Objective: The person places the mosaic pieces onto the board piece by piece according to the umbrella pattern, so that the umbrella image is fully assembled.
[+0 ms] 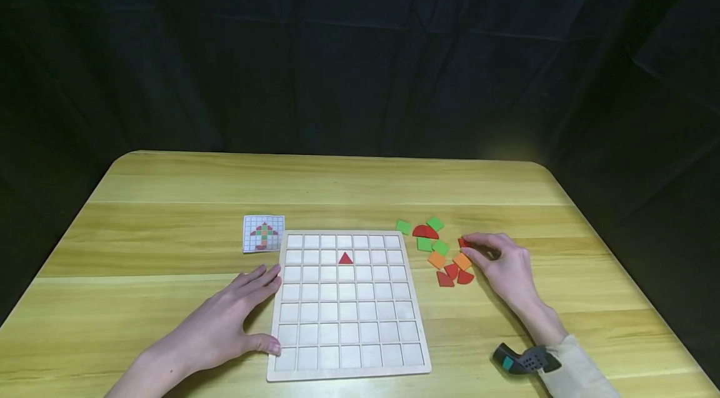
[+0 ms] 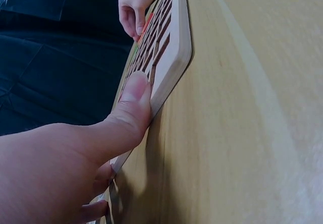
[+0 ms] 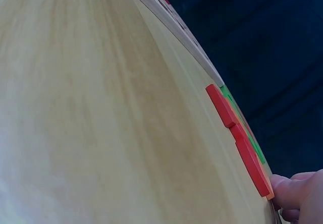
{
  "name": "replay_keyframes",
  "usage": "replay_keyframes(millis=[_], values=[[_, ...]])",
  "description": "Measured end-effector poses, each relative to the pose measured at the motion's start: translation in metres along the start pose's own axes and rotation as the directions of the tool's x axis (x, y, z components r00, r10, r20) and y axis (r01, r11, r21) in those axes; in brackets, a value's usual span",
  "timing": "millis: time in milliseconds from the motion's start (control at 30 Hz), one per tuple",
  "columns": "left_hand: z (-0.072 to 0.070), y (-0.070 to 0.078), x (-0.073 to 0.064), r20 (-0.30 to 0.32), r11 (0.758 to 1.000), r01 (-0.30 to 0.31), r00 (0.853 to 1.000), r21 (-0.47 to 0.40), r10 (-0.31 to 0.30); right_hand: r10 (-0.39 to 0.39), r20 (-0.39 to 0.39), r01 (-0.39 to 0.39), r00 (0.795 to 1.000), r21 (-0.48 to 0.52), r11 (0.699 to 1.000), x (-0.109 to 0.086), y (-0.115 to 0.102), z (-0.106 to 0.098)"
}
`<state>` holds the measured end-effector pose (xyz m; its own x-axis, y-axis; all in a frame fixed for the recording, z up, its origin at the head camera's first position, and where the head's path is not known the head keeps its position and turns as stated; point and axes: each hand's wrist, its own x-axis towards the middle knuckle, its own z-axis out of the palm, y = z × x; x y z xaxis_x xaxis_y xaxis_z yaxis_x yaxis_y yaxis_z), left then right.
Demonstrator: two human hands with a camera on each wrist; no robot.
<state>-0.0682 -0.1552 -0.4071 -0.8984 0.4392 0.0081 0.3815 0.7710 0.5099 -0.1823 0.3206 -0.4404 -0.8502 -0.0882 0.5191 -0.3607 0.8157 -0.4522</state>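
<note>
A white grid board (image 1: pixel 347 378) with a light wooden frame lies on the table, one red triangle (image 1: pixel 345 258) in an upper cell. My left hand (image 1: pixel 222 317) rests at its left edge, fingers extended along the side. The left thumb (image 2: pixel 135 90) lies on the frame in the left wrist view. To the right of the board, my right hand (image 1: pixel 503 267) pinches a small red piece (image 1: pixel 463 242) between thumb and index finger. The fingers hide most of that piece's outline. Close by lie orange squares (image 1: pixel 436 260) and red quarter-round pieces (image 1: pixel 465 277).
Several green squares (image 1: pixel 435 223) and more red rounded pieces (image 1: pixel 425 232) lie beyond the board's right edge. A small printed card (image 1: pixel 264 233) with a coloured grid pattern sits at the board's upper left. Dark cloth (image 1: pixel 349 73) hangs behind the wooden table (image 1: pixel 169 185).
</note>
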Motion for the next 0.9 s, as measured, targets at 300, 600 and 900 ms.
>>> replay_keyframes(millis=[300, 600, 900], values=[[0.000, 0.000, 0.000, -0.004, 1.000, -0.005, 1.000, 0.010, 0.005, -0.022, -0.015, 0.022, 1.000, -0.001, 1.000, 0.001, -0.001, 0.000], [0.000, -0.001, 0.001, 0.000, 1.000, -0.004, 1.000, 0.001, 0.004, 0.006, -0.060, -0.006, 0.998, 0.000, 1.000, 0.004, -0.011, 0.001], [0.001, -0.002, 0.000, -0.003, 1.000, -0.015, 1.000, -0.002, 0.015, -0.060, -0.077, 0.065, 0.995, 0.065, 0.996, 0.007, -0.036, 0.008]])
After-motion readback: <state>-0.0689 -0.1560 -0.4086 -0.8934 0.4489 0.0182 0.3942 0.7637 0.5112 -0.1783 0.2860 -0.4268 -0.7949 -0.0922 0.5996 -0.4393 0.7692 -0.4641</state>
